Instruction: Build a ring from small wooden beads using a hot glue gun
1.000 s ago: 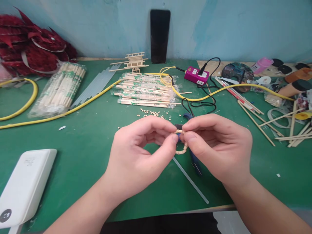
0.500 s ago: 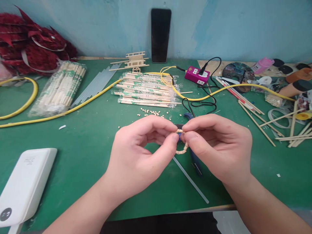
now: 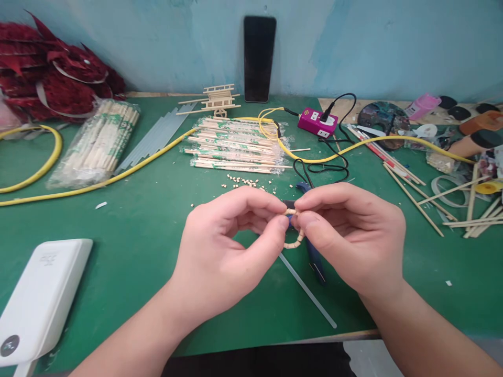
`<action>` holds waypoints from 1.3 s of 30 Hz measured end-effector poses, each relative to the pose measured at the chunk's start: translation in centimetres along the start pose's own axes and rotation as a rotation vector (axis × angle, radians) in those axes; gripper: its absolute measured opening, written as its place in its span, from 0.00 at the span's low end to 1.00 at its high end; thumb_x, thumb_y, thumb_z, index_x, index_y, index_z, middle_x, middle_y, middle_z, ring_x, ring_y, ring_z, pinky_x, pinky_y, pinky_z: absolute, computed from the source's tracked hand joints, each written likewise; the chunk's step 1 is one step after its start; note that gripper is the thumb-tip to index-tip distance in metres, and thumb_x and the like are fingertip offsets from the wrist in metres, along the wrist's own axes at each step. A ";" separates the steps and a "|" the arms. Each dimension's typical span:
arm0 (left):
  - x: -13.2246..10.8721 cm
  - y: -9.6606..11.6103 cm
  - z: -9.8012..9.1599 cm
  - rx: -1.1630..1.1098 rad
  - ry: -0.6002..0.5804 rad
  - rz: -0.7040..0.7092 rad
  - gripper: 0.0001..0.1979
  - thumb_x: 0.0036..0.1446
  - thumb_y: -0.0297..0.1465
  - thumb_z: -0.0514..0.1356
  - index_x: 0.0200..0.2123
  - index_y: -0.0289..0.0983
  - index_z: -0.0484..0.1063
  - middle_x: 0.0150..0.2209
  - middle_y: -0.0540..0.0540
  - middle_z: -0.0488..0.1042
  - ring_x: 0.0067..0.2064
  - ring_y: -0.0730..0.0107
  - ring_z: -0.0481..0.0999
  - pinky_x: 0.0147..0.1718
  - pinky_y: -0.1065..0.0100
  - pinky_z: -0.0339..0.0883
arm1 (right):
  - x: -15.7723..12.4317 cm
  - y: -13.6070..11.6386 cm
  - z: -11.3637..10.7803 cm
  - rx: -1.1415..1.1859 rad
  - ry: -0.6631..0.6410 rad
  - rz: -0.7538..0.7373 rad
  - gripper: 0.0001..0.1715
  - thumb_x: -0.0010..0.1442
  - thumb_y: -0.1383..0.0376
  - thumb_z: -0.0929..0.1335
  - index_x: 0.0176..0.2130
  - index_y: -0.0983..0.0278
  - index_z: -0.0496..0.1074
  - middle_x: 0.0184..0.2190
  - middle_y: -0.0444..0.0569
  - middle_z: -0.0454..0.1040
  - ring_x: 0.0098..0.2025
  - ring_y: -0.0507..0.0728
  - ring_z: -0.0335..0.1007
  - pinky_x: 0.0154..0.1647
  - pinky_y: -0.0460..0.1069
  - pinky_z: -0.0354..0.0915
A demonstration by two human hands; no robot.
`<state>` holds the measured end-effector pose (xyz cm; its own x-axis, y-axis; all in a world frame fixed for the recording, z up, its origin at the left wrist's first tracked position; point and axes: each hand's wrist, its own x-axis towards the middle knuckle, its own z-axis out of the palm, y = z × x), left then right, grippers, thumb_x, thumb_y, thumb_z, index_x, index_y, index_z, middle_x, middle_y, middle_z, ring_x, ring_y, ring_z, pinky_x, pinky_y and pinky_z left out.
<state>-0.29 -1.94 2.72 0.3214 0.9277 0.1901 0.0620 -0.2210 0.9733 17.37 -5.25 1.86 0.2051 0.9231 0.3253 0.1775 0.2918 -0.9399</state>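
Observation:
A small ring of short wooden pieces (image 3: 293, 244) hangs between my hands above the table. My left hand (image 3: 231, 241) pinches its upper left side between thumb and forefinger. On the other side my right hand (image 3: 349, 235) pinches it the same way. Fingers hide parts of the ring's sides. Behind and below it lies a dark blue tool (image 3: 314, 259), partly covered by my right hand; it looks like a glue gun, but I cannot be sure. A translucent glue stick (image 3: 308, 290) lies beneath my hands, slanting toward the table's front edge.
Cut wooden bits (image 3: 245, 182) lie scattered beyond my hands, before wrapped chopsticks (image 3: 236, 144). A small wooden cart model (image 3: 220, 99) and a phone (image 3: 259, 57) stand at the back. A yellow cable (image 3: 149, 157) crosses the table to a purple power socket (image 3: 317, 122). A white power bank (image 3: 45, 298) lies left.
Almost nothing differs. Both hands keep their pinch on the ring, which has barely shifted.

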 end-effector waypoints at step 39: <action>0.0 0.1 0.0 0.026 -0.004 0.013 0.09 0.62 0.19 0.70 0.39 0.40 0.82 0.34 0.54 0.86 0.31 0.73 0.88 0.32 0.76 0.85 | 0.3 -0.3 -0.2 -0.041 -0.015 -0.013 0.19 0.56 0.81 0.74 0.34 0.56 0.83 0.29 0.40 0.86 0.28 0.53 0.84 0.28 0.44 0.81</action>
<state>-0.30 -2.00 2.81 0.3257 0.9236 0.2023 0.0825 -0.2409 0.9670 17.55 -5.12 2.28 0.1884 0.9230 0.3356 0.2195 0.2935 -0.9304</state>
